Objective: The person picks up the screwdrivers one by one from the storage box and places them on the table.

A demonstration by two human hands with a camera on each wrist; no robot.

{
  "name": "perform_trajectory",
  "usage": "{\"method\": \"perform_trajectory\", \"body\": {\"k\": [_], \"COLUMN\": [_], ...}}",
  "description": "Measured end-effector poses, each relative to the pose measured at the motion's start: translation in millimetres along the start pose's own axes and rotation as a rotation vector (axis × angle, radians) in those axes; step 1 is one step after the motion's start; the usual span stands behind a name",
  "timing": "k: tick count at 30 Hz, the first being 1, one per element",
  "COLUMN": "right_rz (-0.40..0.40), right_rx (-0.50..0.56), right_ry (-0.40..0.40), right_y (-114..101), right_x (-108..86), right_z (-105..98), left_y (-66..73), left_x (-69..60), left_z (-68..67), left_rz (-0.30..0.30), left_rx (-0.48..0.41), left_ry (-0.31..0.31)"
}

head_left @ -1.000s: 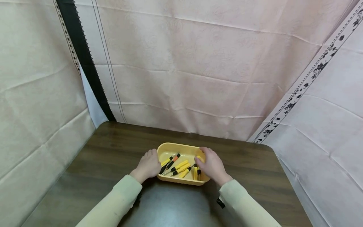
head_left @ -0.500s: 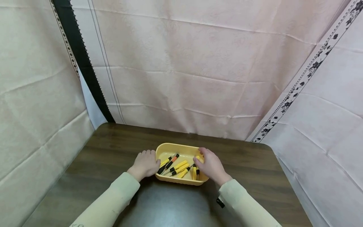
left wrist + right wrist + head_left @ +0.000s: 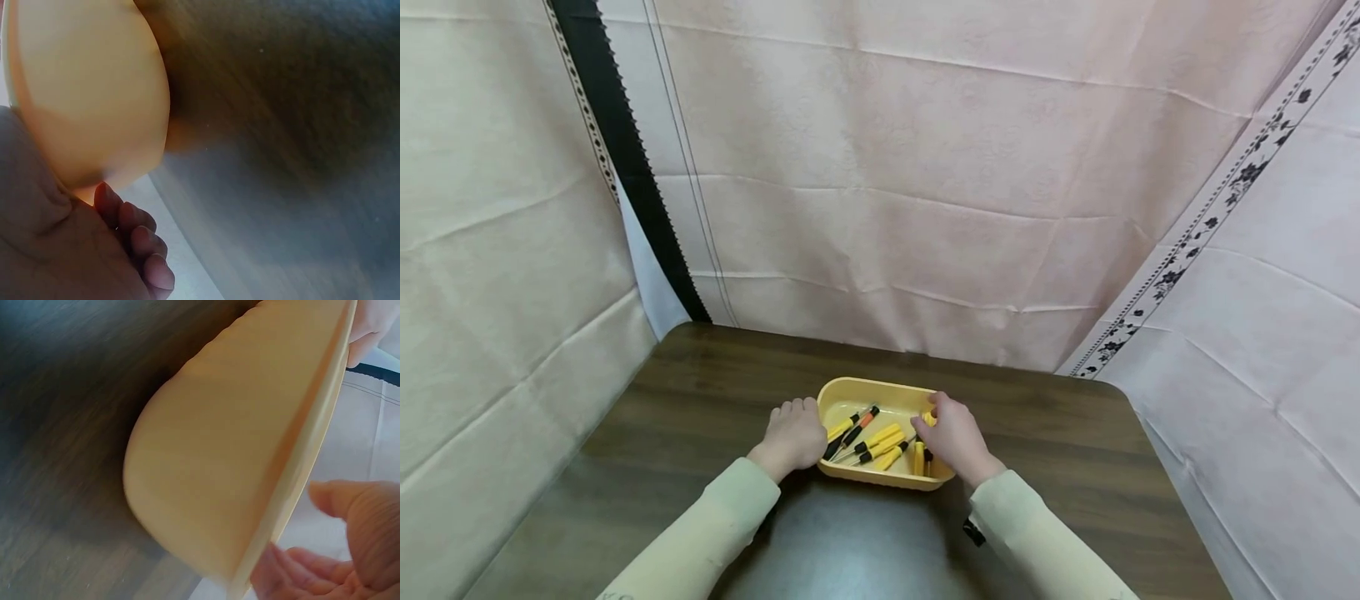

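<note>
A yellow plastic tray point(image 3: 880, 387) stands on the table with several small screwdrivers point(image 3: 880, 437) lying in it. Most screwdrivers have yellow and black handles; one orange and black screwdriver point(image 3: 861, 422) lies toward the back left. My left hand point(image 3: 793, 435) grips the tray's left end, its fingers curled at the outer wall in the left wrist view. At the right end, my right hand point(image 3: 958, 437) is over the rim. In the right wrist view its thumb point(image 3: 340, 497) stands apart from the fingers, which are partly behind the rim. It partly hides screwdrivers at that end.
The brown wooden table point(image 3: 737, 358) reaches out on every side of the tray. Pale cloth point(image 3: 880, 208) hangs behind the table and at both sides. A small black object point(image 3: 973, 533) sits under the right sleeve.
My right hand has shifted slightly left, farther over the tray's right end. The left hand stays at the left end, and the screwdrivers lie as before.
</note>
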State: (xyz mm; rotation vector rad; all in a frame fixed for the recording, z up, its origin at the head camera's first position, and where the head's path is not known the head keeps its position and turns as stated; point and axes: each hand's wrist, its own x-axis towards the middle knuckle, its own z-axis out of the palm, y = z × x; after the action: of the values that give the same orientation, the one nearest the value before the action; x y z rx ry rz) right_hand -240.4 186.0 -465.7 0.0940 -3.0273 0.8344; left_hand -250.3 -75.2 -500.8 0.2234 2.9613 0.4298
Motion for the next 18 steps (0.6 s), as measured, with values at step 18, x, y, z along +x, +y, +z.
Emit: {"method": "perform_trajectory", "body": {"k": [18], "right_rz": [0.016], "right_rx": [-0.256], "right_ry": [-0.096], "right_y": [-6], "right_x": [9.3], "right_z": [21], "left_y": [1.8], "left_x": [0.0], "left_z": [-1.3], "left_rz": [0.003], "left_rx": [0.006], "left_ry": [0.008]}}
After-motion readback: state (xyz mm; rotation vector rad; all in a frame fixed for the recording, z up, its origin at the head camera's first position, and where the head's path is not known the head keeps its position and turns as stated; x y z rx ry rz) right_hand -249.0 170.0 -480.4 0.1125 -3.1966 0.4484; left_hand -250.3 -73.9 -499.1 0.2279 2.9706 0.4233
